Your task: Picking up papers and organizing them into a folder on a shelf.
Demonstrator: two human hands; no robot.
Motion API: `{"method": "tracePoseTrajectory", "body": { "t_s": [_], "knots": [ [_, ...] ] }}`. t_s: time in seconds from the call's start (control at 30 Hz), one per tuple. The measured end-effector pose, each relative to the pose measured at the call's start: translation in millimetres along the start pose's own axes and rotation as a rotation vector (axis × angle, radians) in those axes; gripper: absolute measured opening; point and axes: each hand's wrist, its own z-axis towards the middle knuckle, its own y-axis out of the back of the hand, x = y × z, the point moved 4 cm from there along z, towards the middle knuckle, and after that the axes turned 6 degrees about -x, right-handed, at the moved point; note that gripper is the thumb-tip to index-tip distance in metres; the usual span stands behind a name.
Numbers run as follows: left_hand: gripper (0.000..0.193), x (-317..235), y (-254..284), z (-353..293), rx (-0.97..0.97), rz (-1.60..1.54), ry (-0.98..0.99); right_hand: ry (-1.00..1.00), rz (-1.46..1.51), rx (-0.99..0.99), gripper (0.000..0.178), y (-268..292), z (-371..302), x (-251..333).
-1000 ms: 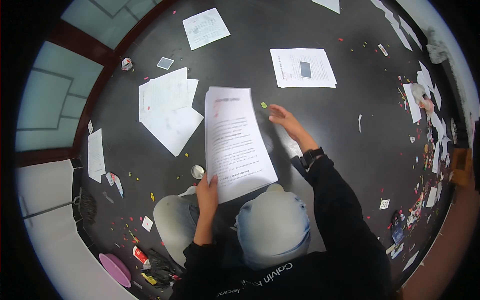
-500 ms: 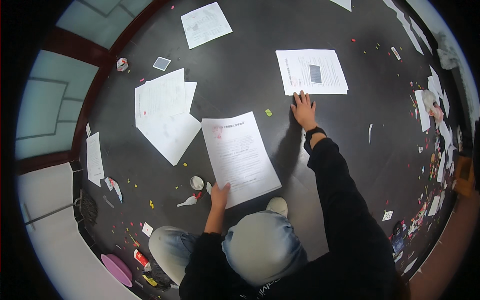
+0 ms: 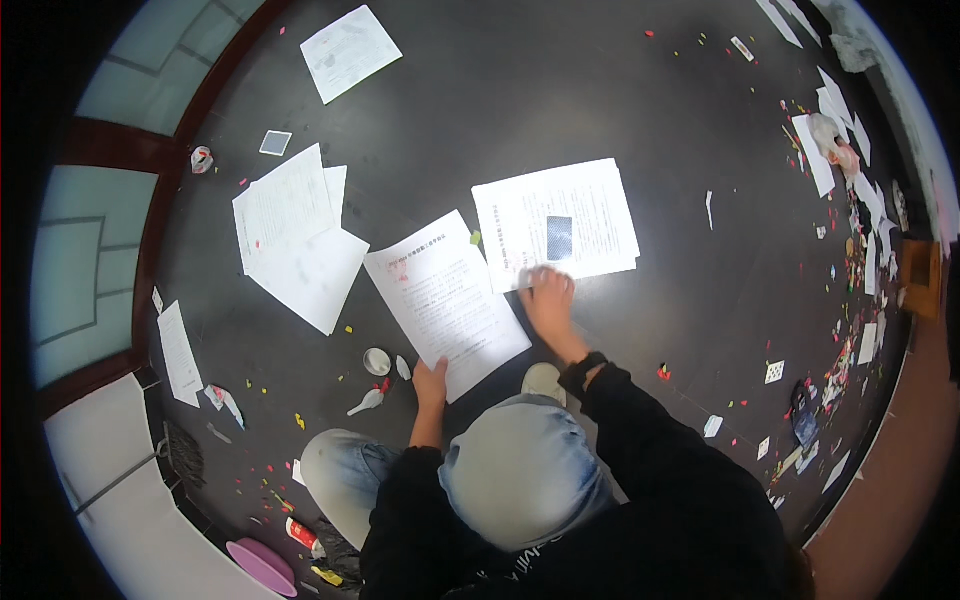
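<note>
A stack of printed sheets (image 3: 450, 310) tilts over the dark floor before my knees. My left hand (image 3: 430, 385) grips its near left edge, thumb on top. To the right, a second stack of printed sheets (image 3: 595, 200) lies on the floor with a blue-backed playing card (image 3: 559, 239) on it. My right hand (image 3: 549, 305) is closed on this stack's near edge, its bent fingers slightly blurred. The two stacks almost meet, with a small yellow-green scrap (image 3: 475, 238) between them.
More loose sheets (image 3: 310, 270) fan out at the left; another sheet (image 3: 350, 52) lies farther off. Beside my left hand are a round white container (image 3: 377, 361) and a white spoon (image 3: 367, 402). A pink basin (image 3: 262, 567) stands lower left. Litter and paper line the right wall.
My right hand has drawn the right stack, card on top, nearer and leftward until it almost meets the held stack. My left hand keeps its grip. The view has shifted.
</note>
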Motion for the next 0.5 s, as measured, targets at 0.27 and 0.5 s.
{"method": "tracePoseTrajectory", "body": {
  "t_s": [0.27, 0.5],
  "knots": [
    [0.032, 4.9, -1.1, 4.4, 0.04, -0.006, -0.043, -0.526, 0.0, -0.109, 0.075, 3.5, 67.9, -45.3],
    [0.03, -0.6, 0.1, 4.8, 0.009, -0.034, -0.122, -0.734, 0.232, -0.109, 0.072, -16.2, 62.9, -73.7]
  ]
}}
